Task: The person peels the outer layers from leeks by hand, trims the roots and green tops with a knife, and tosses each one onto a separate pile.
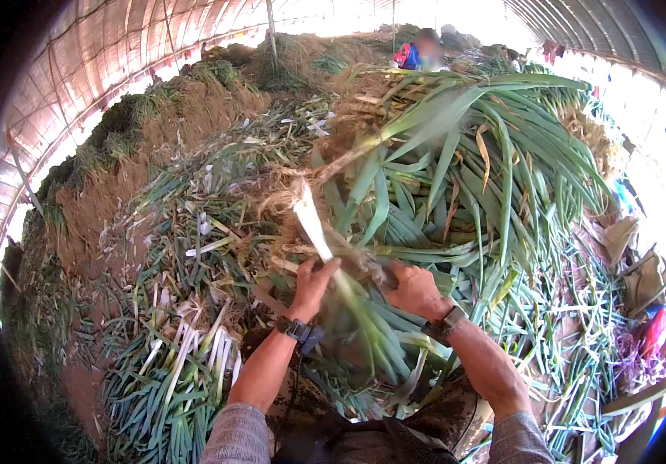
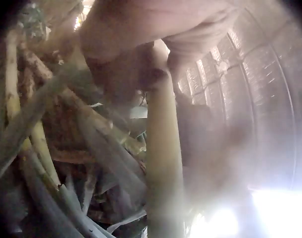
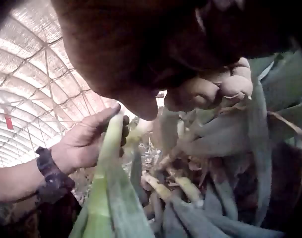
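Note:
My left hand [image 1: 313, 286] grips a large green onion [image 1: 313, 224] around its stalk. Its white root end points up and away, and its green leaves trail down toward my lap. In the left wrist view the pale stalk [image 2: 164, 163] runs down from my fingers. To the right of it, my right hand [image 1: 414, 290] has its fingers curled around a blurred, brownish strip of outer skin [image 1: 364, 264]. The right wrist view shows those bent fingers [image 3: 235, 84] close by, partly in shadow. A big heap of unpeeled green onions [image 1: 464, 193] lies just ahead, roots to the left.
Cleaned green onions [image 1: 194, 356] with white stalks lie at the lower left. Stripped leaves [image 1: 217, 182] litter the ground. Piled onions [image 1: 170, 124] stand along the left under the arched roof [image 1: 116, 69]. Another person [image 1: 418, 54] is at the back, beyond the heap.

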`<control>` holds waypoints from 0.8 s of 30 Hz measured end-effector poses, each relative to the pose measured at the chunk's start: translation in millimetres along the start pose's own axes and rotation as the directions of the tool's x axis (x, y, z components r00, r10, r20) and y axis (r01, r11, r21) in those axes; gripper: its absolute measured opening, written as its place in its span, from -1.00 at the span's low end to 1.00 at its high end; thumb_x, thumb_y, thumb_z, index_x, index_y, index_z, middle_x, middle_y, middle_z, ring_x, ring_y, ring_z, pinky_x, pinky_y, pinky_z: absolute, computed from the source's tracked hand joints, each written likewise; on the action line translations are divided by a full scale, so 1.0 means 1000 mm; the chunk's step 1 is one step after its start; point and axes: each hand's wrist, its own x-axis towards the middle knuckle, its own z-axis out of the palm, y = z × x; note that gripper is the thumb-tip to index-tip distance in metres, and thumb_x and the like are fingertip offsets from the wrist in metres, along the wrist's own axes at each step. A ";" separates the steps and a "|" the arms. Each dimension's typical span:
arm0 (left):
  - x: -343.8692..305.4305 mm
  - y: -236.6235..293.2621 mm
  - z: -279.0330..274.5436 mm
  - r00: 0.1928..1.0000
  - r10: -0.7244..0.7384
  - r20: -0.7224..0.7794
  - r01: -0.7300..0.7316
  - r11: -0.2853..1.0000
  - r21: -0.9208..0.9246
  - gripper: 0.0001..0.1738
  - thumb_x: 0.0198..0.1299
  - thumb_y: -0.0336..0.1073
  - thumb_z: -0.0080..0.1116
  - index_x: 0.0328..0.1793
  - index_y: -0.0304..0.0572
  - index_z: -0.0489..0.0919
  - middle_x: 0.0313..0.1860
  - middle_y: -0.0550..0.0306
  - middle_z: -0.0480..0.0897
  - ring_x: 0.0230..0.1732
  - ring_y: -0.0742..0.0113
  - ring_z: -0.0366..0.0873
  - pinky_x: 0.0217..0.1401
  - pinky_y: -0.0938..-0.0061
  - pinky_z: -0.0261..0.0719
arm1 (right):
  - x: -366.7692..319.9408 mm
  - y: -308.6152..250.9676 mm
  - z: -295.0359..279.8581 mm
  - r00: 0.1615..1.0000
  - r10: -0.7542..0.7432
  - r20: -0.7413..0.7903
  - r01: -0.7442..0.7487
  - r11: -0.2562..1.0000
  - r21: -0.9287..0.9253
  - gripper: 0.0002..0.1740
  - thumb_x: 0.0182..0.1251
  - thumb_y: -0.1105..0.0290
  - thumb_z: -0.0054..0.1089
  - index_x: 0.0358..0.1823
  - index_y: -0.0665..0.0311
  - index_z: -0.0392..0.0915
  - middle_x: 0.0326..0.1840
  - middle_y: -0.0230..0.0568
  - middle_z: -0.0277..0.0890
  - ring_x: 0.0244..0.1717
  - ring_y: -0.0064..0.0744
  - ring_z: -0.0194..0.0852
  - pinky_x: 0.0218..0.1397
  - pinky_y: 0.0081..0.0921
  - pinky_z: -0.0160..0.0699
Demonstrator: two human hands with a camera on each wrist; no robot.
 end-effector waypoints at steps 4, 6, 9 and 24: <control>0.005 -0.010 -0.003 0.999 0.028 0.030 -0.028 1.000 -0.002 -0.75 0.26 -0.17 0.33 -0.13 -0.20 0.66 -0.37 0.30 0.61 -0.42 0.58 0.48 -0.40 0.58 0.43 | -0.003 0.007 -0.002 0.999 0.015 0.030 -0.015 1.000 -0.006 -0.66 0.15 0.18 0.27 -0.10 0.20 0.57 -0.38 0.09 0.63 -0.30 0.20 0.60 -0.21 0.04 0.57; 0.008 -0.013 -0.011 0.999 -0.044 -0.017 0.043 0.998 -0.053 -0.62 0.30 0.00 0.29 -0.03 -0.17 0.63 -0.26 0.26 0.60 -0.21 0.46 0.49 -0.10 0.36 0.43 | -0.010 0.011 -0.005 0.998 0.033 0.060 -0.032 0.999 -0.017 -0.66 0.16 0.18 0.28 -0.10 0.20 0.57 -0.37 0.10 0.62 -0.29 0.20 0.60 -0.20 0.04 0.56; 0.009 -0.018 -0.012 0.997 -0.077 -0.019 0.076 0.995 -0.058 -0.59 0.31 0.08 0.26 -0.08 -0.14 0.63 -0.29 0.30 0.56 -0.23 0.46 0.44 -0.14 0.33 0.39 | -0.018 0.012 -0.014 0.984 0.058 0.169 -0.049 0.997 -0.058 -0.68 0.16 0.19 0.25 -0.13 0.21 0.58 -0.35 0.12 0.62 -0.26 0.23 0.60 -0.17 0.05 0.56; 0.007 0.003 -0.049 0.936 -0.143 -0.321 -0.061 0.834 -0.549 -0.48 0.43 0.30 -0.17 -0.25 0.03 0.39 -0.56 0.29 0.34 -0.61 0.37 0.30 -0.67 0.30 0.33 | -0.060 0.046 -0.017 0.879 0.221 0.423 -0.116 0.959 -0.259 -0.67 0.06 0.29 0.14 -0.16 0.25 0.66 -0.24 0.11 0.66 -0.16 0.14 0.64 -0.02 -0.03 0.62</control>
